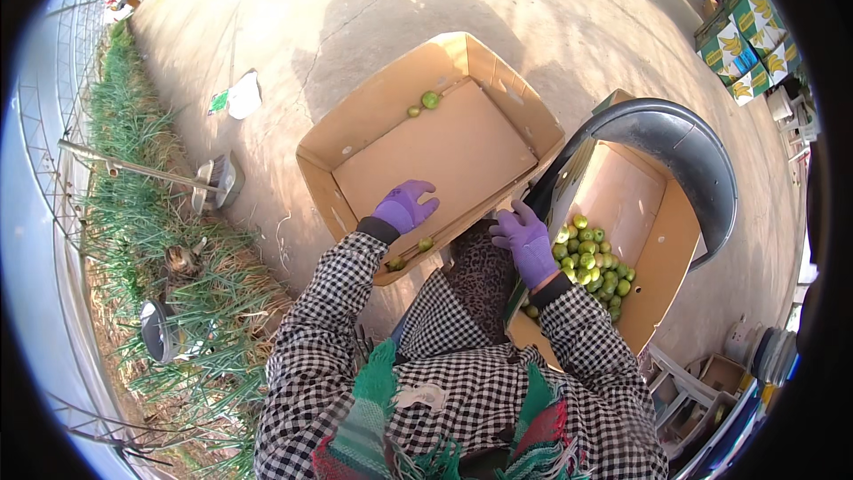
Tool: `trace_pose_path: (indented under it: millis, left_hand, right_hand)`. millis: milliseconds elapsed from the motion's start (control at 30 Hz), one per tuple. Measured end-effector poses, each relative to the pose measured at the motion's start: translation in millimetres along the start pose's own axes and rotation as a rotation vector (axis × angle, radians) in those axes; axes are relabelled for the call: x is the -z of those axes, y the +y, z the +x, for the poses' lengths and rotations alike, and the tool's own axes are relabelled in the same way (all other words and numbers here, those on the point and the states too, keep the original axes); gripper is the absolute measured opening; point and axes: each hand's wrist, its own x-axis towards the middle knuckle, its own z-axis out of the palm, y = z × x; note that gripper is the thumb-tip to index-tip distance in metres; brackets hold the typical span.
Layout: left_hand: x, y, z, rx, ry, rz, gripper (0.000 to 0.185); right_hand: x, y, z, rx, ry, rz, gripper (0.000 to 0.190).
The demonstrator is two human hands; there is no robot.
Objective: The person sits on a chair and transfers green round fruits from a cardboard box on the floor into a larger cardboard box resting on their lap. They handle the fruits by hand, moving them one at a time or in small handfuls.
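My left hand (404, 207), in a purple glove, hangs over the near side of a large cardboard box (433, 147) with its fingers apart and nothing seen in it. Two small green tomatoes (430, 100) rest along that box's far side, and a few more (425, 244) lie by its near edge. Between this box and a second one, my right hand (523, 240), also gloved, has its fingers spread; no fruit shows in it. The second cardboard box (656, 233) is tilted, with a heap of green tomatoes (593, 263) gathered at its near end.
A black plastic tub (700, 147) surrounds the far side of the tilted box. Banana cartons (733, 47) are stacked at the far right. To the left grow green plants (140, 167), beside a long-handled dustpan (230, 180). A white bag (244, 95) lies on the concrete floor.
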Motion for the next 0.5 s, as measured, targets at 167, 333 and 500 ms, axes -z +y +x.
trace_pose_path:
  millis: [167, 333, 500]
  left_hand:
    - [-66, -50, 67, 0.278, -0.136, 0.499, 0.05]
    - [-83, -71, 79, 0.303, -0.12, 0.515, 0.045]
    - [-16, -55, 135, 0.329, 0.261, 0.307, 0.039]
  right_hand:
    - [35, 37, -34, 0.904, 0.063, -0.793, 0.037]
    - [28, 44, -33, 1.03, 0.012, -1.154, 0.038]
    - [28, 36, -31, 0.99, -0.023, -1.122, 0.038]
